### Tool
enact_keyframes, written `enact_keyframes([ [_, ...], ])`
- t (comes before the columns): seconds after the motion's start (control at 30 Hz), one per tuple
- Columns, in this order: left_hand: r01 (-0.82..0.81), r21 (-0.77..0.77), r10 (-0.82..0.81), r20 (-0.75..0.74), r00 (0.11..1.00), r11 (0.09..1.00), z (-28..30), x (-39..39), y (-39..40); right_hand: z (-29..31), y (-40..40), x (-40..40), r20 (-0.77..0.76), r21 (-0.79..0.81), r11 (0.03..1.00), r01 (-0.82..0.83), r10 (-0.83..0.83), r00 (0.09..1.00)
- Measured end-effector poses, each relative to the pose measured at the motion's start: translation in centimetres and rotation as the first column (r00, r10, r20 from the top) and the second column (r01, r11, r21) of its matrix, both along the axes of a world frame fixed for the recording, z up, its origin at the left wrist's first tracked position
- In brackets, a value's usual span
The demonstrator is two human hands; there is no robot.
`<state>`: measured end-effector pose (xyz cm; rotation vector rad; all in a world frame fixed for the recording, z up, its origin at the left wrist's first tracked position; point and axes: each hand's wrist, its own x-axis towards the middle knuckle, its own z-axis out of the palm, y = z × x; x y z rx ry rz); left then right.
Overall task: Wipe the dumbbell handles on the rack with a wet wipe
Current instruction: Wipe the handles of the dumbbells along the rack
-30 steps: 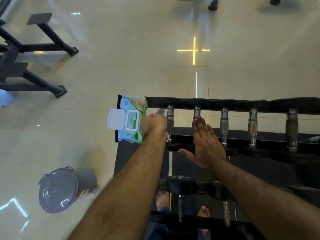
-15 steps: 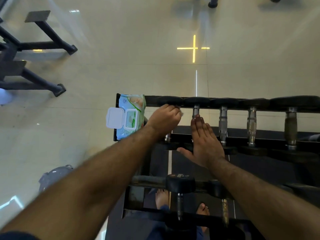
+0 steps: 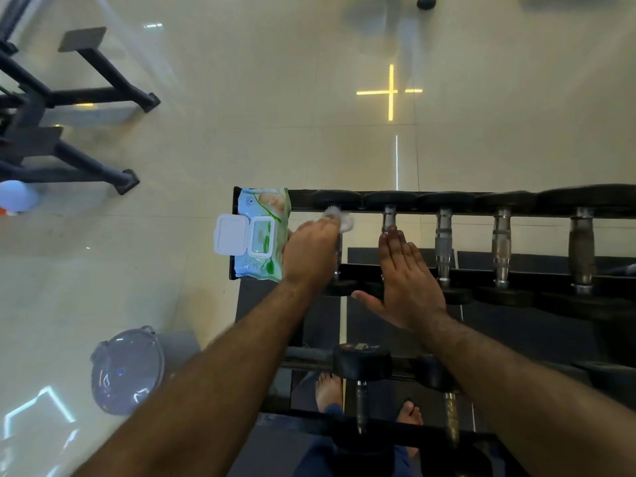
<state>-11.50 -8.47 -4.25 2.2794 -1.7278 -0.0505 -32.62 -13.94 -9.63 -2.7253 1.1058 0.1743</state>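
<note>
We've got the left hand (image 3: 311, 251) gripping the wipe (image 3: 339, 218) on the handle (image 3: 338, 256) nearest the pack (image 3: 263, 235), right hand (image 3: 406, 284) flat, four handles seemingly left.

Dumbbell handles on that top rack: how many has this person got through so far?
Still early, it seems. The wipes pack lies open on the rack's end and a wet wipe is out. The left hand is rubbing it along the leftmost handle; the right hand rests flat on the second dumbbell. The handles further right look untouched; cleanliness can't be judged.
</note>
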Motion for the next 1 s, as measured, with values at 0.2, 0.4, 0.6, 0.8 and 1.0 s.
enact_keyframes([
  [0.2,0.577,0.407,-0.606,-0.069,0.793,0.709,0.4,0.9,0.2,0.4,-0.1,0.1,-0.014,0.011,1.000,-0.005,0.005,1.000],
  [0.4,0.308,0.443,-0.162,-0.336,0.928,0.842,3.6,2.6,-0.1,0.4,0.0,0.0,0.002,-0.005,1.000,-0.004,0.004,1.000],
  [0.6,0.319,0.489,-0.156,-0.344,0.926,0.812,3.3,0.4,2.4,0.7,0.1,0.0,-0.016,0.018,1.000,0.006,-0.006,1.000],
  [0.8,-0.028,0.320,0.212,-0.558,0.802,0.947,3.9,4.7,4.5,1.3,0.7,0.2,0.120,0.029,0.999,0.027,-0.030,0.992],
  [1.0,-0.795,0.103,0.214,-0.976,0.034,0.598,6.4,3.3,6.7,5.0,4.8,8.9,0.090,-0.057,0.914,-0.401,0.405,0.910],
])
